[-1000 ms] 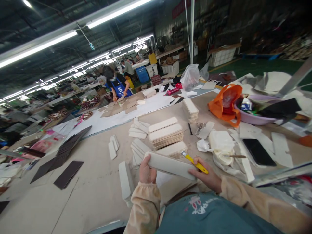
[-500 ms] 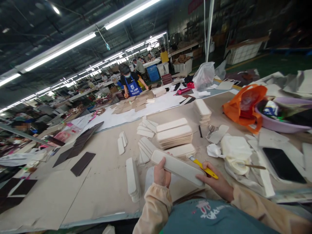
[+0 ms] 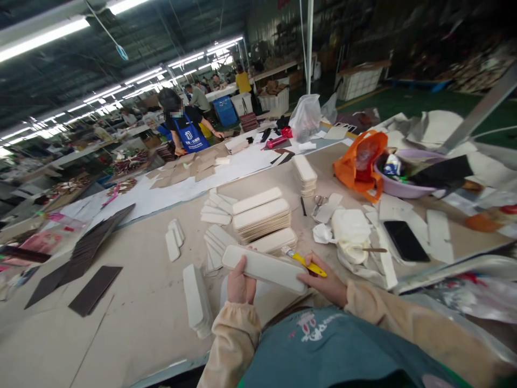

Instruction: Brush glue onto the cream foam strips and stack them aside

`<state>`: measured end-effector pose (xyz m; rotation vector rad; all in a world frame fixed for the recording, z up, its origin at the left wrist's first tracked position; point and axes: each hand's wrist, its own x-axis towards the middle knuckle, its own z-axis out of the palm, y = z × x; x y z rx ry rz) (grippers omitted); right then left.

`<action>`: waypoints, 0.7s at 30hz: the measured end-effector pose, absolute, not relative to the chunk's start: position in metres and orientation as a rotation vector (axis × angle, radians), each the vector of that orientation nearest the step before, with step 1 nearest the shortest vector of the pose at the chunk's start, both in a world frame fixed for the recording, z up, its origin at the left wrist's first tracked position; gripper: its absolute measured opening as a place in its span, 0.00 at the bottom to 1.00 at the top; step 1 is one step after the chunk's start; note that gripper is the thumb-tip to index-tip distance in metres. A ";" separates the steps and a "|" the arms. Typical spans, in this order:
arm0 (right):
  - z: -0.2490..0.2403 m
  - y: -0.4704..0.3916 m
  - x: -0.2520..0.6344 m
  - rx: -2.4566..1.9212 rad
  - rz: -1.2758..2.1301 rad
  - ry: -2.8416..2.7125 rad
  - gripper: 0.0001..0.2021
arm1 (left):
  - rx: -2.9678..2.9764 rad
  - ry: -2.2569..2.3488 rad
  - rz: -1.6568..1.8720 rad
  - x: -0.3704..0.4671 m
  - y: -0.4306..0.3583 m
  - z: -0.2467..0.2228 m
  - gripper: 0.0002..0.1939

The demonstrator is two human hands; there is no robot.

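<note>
A long white round-ended panel (image 3: 264, 268) is held up in front of me, slightly tilted. My left hand (image 3: 241, 283) is closed around its left part, thumb on top. My right hand (image 3: 326, 281) holds a brush (image 3: 310, 263) with a yellow handle, bristles toward the left, and its fingers also touch the panel's right end. Just behind, a stack of matching panels (image 3: 262, 218) stands on the table, with another panel pile (image 3: 278, 241) nearer me. Left of my hands is a further stack (image 3: 196, 299). Fanned panels (image 3: 218, 245) lie between.
On the right are a glue-smeared white container (image 3: 351, 226), scissors (image 3: 320, 201), a black phone (image 3: 405, 241), an orange bag (image 3: 359, 161) and a lilac basin (image 3: 404, 186). Dark brown sheets (image 3: 95, 291) lie left. Across the table works a person in a blue apron (image 3: 191, 134).
My view has turned to the right, so the whole scene sits further left. Both hands keep the same hold on the panel and brush.
</note>
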<state>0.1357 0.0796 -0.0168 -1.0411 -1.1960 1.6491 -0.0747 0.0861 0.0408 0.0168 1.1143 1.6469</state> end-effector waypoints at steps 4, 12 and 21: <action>-0.017 0.080 0.136 -1.042 1.625 -1.205 0.19 | 0.000 1.116 1.642 -0.074 0.087 0.039 0.13; -0.012 0.079 0.139 -1.108 1.543 -1.299 0.17 | -0.021 1.079 1.648 -0.073 0.084 0.034 0.10; -0.017 0.079 0.144 -1.171 1.471 -1.386 0.18 | -0.018 0.900 1.710 -0.076 0.078 0.040 0.14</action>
